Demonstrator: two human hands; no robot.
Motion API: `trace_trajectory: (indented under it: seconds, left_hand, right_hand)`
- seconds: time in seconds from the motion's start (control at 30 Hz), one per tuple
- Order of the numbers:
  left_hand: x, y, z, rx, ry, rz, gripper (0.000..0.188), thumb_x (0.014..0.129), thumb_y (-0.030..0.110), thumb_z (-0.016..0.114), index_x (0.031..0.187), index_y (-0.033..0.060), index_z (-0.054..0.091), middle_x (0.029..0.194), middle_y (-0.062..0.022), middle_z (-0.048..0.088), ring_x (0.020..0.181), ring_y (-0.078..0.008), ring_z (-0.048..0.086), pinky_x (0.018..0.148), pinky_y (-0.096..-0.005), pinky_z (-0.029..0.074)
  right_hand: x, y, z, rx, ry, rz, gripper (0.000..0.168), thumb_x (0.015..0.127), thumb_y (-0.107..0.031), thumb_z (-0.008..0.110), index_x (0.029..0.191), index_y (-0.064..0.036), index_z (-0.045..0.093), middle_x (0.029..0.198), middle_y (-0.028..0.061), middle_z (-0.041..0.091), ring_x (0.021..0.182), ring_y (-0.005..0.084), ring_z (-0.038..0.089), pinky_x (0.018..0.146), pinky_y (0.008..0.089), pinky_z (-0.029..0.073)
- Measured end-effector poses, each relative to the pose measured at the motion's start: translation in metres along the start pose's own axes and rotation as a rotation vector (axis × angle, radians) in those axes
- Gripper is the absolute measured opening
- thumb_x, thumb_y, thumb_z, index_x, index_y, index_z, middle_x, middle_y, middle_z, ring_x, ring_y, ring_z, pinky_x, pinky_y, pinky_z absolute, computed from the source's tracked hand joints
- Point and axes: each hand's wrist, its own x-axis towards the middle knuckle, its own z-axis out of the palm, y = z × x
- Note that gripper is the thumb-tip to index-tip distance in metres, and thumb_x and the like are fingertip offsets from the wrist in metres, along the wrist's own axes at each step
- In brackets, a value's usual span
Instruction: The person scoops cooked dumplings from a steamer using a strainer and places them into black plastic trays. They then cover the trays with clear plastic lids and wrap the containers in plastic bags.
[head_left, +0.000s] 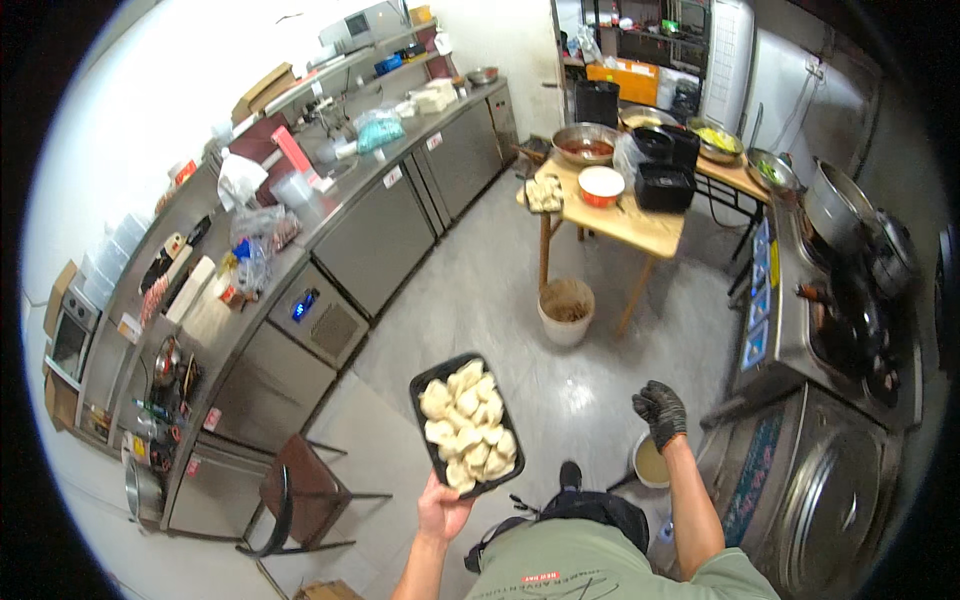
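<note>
My left hand (442, 510) is bare and grips the near end of a black plastic tray (421, 373). Pale folded dumplings (469, 420) are heaped in that tray, held out over the floor. On the right, my right hand (661, 411) wears a dark knitted glove, its fingers curled in with nothing visible in them. Below that hand, near the floor, a white bucket (651, 461) with cloudy liquid is partly hidden by my forearm.
Ahead stands a wooden table (645, 232) with a red-and-white tub (601, 186), black containers (664, 187) and more dumplings (544, 193). A bucket (566, 311) stands beside its leg. Steel counter (375, 176) and chair (304, 491) are left; a stove with a black wok (847, 322) is right.
</note>
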Motion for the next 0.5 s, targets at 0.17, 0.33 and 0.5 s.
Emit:
trace_trajectory:
  seconds: [0.17,0.33,0.5]
  left_hand:
    - [0.082,0.031,-0.007,-0.015,0.101,0.156,0.087,0.063,0.004,0.052,0.147,0.0018,0.032,0.146,-0.0182,0.044,0.130,-0.0397,0.048,0.096,-0.0546,0.051]
    - [0.157,0.059,-0.021,-0.036,0.174,0.243,0.085,0.064,0.003,0.052,0.147,0.0008,0.031,0.144,-0.0192,0.045,0.130,-0.0404,0.048,0.095,-0.0551,0.052]
    - [0.248,0.113,-0.054,-0.043,0.153,0.197,0.084,0.064,-0.001,0.047,0.147,0.0021,0.031,0.149,-0.0185,0.040,0.137,-0.0396,0.039,0.112,-0.0578,0.035]
  right_hand:
    - [0.139,0.011,0.124,-0.103,-0.184,0.149,0.013,0.094,-0.013,0.061,0.103,-0.006,0.058,0.097,0.0114,0.066,0.090,0.0274,0.069,0.081,0.0377,0.059]
    - [0.276,0.020,0.215,-0.066,-0.214,0.305,0.032,0.102,-0.021,0.040,0.128,-0.010,0.055,0.131,0.0158,0.059,0.114,0.0304,0.062,0.093,0.0460,0.055]
    - [0.382,0.025,0.284,-0.044,-0.092,0.319,0.047,0.104,-0.031,0.026,0.146,-0.013,0.039,0.157,0.0054,0.032,0.143,0.0285,0.032,0.117,0.0481,0.029]
